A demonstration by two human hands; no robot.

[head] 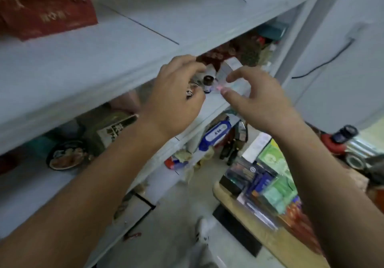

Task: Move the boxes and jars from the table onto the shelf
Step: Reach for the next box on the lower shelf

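Your two hands meet at the front edge of the white shelf (116, 66), reaching under its upper board to the level below. Your left hand (176, 97) is curled, knuckles up, its fingertips tucked beneath the board just beside a small dark-capped jar (207, 82). Something glints under the fingers, but motion blur hides whether they hold anything. Your right hand (259, 103) comes in from the other side with thumb and forefinger apart at the near end of a pale box (229, 68). Contact or a grip on it cannot be told from the picture. Jar and box stand side by side on the shelf, between your hands, with dark red packets behind them.

More of the load waits lower right: a stack of green and blue boxes (276, 176) lies on the wooden worktop (226, 199), well apart from the shelf. A large red box (45, 3) sits on the top board at upper left. One level down are a round tin (66, 157) and a blue-and-white pack (216, 134) — both blurred. Rolls of tape (353, 159) lie at the far right.
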